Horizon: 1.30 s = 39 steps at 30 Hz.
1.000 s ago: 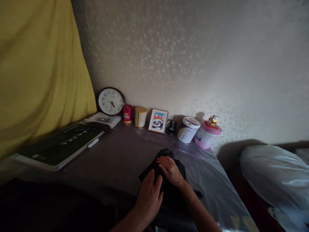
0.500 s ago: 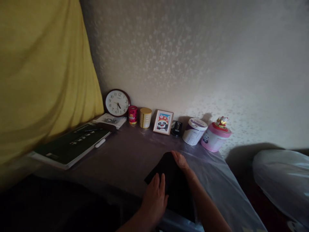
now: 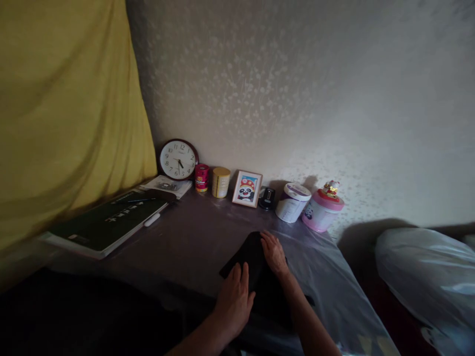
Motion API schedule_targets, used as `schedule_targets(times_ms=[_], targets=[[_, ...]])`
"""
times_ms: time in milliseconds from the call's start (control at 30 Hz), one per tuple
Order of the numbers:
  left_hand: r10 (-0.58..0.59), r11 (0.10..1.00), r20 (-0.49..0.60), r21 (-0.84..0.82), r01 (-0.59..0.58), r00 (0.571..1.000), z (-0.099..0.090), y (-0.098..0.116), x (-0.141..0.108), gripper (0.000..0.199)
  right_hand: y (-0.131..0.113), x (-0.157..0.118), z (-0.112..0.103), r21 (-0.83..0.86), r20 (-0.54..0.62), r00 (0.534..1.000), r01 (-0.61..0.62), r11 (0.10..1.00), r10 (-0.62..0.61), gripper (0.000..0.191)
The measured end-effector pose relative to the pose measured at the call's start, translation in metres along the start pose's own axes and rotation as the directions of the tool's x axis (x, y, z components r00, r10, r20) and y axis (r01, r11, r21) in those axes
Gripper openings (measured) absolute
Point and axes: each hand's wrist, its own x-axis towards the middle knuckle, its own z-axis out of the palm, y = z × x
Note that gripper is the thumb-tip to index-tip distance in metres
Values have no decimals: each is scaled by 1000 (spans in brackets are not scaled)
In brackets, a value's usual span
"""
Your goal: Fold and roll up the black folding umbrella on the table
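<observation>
A black cloth [image 3: 250,251] lies on the table near its front edge, partly folded. My left hand [image 3: 235,296] rests on the cloth's left part, with its fingers spread and pointing away from me. On the cloth's upper right part lies my right hand [image 3: 273,251], its fingers stretched out flat over the fabric. The cloth's lower part is dark between my forearms, and its outline there is hard to make out.
Along the wall stand a clock [image 3: 179,159], red tin [image 3: 201,178], yellow tin [image 3: 221,183], panda picture [image 3: 247,189], black object [image 3: 267,199], white tub [image 3: 293,202] and pink jar [image 3: 322,211]. A green book [image 3: 107,222] lies left; a plastic-covered bundle [image 3: 426,267] is right.
My right hand has moved from the cloth's right edge further onto it, now lying flat. The cloth's right side has shifted. The view has turned slightly right.
</observation>
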Motion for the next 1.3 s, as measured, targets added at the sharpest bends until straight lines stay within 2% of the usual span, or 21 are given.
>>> schedule_targets(times_ms=[67,200,333,467,533,667,833,1000,1167,1233,1300], targets=[[5,1000,8,-1,-5,1000,-1,-2,0,60,13,1,-12,0,-51,983,-176,984,176,39],[24,999,43,-44,-22,999,-6,-5,-4,62,34,-26,-49,-8,-65,889,-455,891,453,43],[54,992,118,-121,-39,992,-12,-10,-11,77,40,-62,-73,-14,41,809,-586,810,586,38],[38,986,165,-166,-10,986,-11,-14,-14,90,28,-77,-73,177,183,696,-718,673,694,32],[31,983,173,-185,1,984,-9,-16,-13,91,21,-77,-71,231,231,667,-745,626,709,32],[24,974,192,-226,20,981,-7,-17,-10,86,11,-75,-71,199,230,663,-749,632,713,33],[14,990,213,-142,17,977,-15,-16,-10,80,14,-72,-74,98,153,708,-705,702,690,32],[-5,994,219,-104,29,976,-16,-17,-10,79,18,-71,-70,168,234,644,-765,622,728,32],[-19,996,207,-82,37,978,-12,-18,-11,78,9,-68,-72,206,150,730,-683,701,667,42],[-23,997,197,-66,36,980,-12,-18,-12,78,1,-66,-73,249,140,730,-679,690,668,45],[-27,998,187,-53,38,982,-12,-17,-13,78,-7,-62,-72,298,162,712,-696,654,684,47]])
